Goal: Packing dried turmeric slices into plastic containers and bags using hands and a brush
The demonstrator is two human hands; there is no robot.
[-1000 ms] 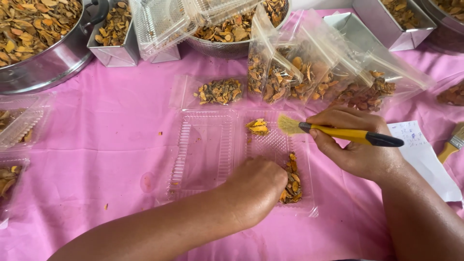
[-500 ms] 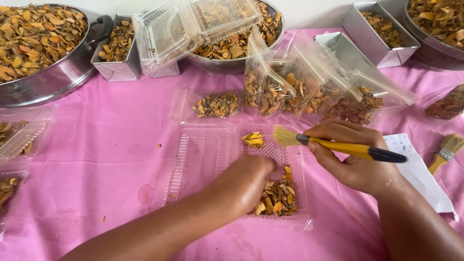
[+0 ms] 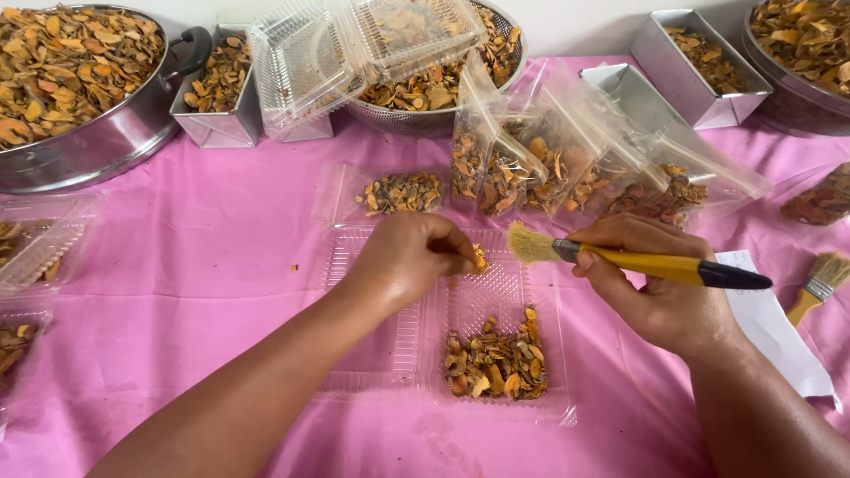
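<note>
Left hand [image 3: 409, 257] is pinched tight on a small dried orange slice [image 3: 479, 259] above the open clear clamshell tray [image 3: 381, 341], right hand [image 3: 660, 288] wrapped around a yellow-handled brush [image 3: 633, 259].

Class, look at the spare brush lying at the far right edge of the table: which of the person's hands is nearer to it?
Right. The right hand, gripping a yellow-handled brush, sits just left of the spare brush. The left hand, pinching a dried piece, is much farther left, over the clear tray.

The left hand [image 3: 409, 257] pinches a dried slice [image 3: 479, 259] over an open clear tray [image 3: 460, 389]; the right hand [image 3: 655, 283] grips a yellow brush [image 3: 633, 259] beside it.
</note>
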